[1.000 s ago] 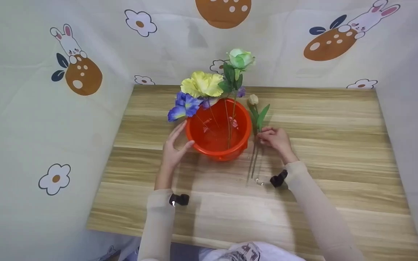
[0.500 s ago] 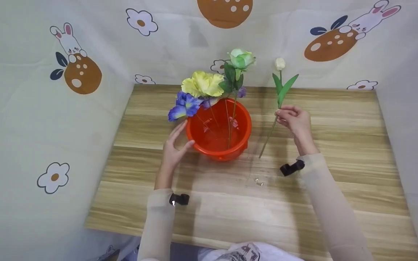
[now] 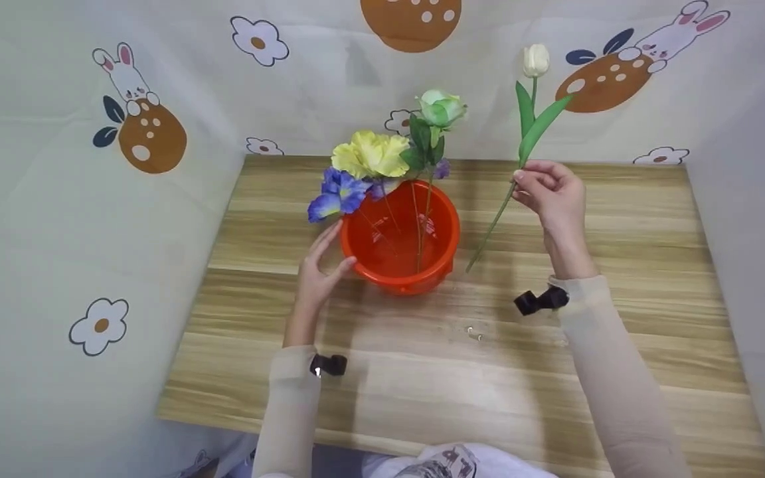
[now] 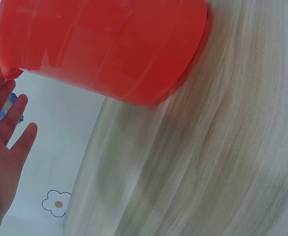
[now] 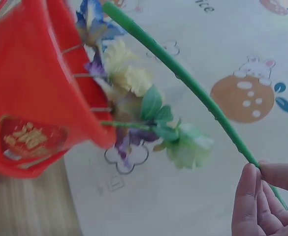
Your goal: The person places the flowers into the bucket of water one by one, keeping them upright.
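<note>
A white tulip with long green leaves is raised to the right of the red bucket. My right hand pinches its stem between thumb and fingers, and the lower stem end slants down toward the bucket. Spread along the bucket's left side, my left hand has its straight fingers and thumb at the rim. Inside the bucket stand a blue-violet flower, a yellow flower and a pale green rose, leaning outward over the back rim. Purple petals show behind them.
The bucket stands on a wood-grain table. Small water drops lie on the table in front of it, to the right. A printed cloth with rabbits and flowers hangs around the back and sides.
My right hand has picked the tulip up from beside the bucket and carried it up and away to the right, water drops showing where it lay. My left hand has stayed at the rim.
</note>
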{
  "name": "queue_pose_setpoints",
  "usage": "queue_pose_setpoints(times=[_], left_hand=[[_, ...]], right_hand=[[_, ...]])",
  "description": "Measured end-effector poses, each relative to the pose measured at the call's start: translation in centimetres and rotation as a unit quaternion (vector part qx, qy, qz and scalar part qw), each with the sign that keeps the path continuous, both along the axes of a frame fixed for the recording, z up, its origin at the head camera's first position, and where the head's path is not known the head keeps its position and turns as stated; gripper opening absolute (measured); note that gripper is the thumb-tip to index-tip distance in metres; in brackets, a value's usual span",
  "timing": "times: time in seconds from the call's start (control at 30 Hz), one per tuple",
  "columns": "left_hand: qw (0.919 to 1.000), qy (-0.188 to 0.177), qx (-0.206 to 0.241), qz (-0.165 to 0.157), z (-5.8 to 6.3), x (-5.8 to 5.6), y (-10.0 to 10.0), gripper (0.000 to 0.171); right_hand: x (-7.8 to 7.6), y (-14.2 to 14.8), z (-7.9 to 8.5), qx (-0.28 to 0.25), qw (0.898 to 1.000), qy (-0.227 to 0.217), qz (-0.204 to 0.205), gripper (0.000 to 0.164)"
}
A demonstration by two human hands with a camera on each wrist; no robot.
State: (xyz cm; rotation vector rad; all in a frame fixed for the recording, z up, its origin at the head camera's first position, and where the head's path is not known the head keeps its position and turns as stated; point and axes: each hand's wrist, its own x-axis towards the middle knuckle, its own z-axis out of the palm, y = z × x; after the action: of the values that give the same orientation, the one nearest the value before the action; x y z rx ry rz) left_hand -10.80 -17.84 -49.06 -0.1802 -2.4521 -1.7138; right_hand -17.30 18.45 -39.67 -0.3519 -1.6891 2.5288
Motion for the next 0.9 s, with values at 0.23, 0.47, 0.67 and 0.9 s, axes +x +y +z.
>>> queue_pose_setpoints(times=[0.23,0.47,0.67,0.9], left_hand=[[1.0,-0.005,0.004,0.003,0.2,0.1,0.1,0.063],[0.9999,-0.012,-0.003,0.007,0.2,0.2,0.2,0.064],[1.0,-0.002,0.002,0.006,0.2,0.2,0.1,0.062],[1.0,-0.001,-0.006,0.007,-1.3,-0.5,-0.3,0.063]], right_hand=[[-0.5,-3.3,1.3,0.024,0.998,0.055,0.005,0.012],[-1.3,-7.0,0.9,0.056,0.994,0.091,0.017,0.014],[-1.0,-10.1,-1.4,0.119,0.987,0.092,0.052,0.017],[0.0,-12.7,-3.8,0.203,0.968,0.102,0.107,0.018]])
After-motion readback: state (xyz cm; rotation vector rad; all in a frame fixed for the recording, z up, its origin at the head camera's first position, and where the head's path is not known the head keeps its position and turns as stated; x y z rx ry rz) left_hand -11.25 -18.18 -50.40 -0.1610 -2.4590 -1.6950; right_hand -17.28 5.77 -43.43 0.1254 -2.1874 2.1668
